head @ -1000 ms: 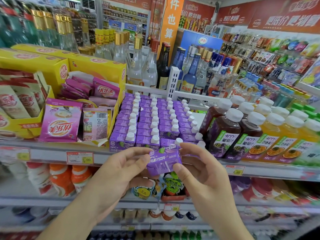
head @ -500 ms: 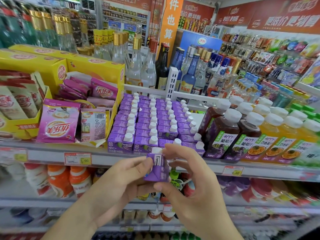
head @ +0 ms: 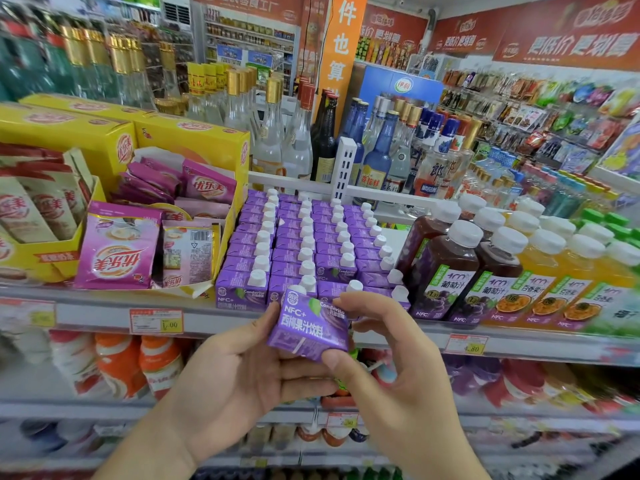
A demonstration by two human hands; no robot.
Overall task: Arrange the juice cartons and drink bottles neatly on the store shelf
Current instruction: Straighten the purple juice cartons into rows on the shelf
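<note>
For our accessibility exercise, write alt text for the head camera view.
Two hands, left hand and right hand, hold one purple juice carton before a store shelf. Behind it stand rows of matching purple cartons, with white-capped juice bottles to their right.

Held carton [head: 309,327] hides shelf edge [head: 104,311]; forearms cropped.

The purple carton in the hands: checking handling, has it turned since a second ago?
Yes. The purple carton has turned from lying sideways to cap-up, printed face outward, before the shelf edge.

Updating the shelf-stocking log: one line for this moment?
held: small purple juice carton | left hand: holds carton | right hand: pinches carton | position: front of shelf, unplaced
</note>
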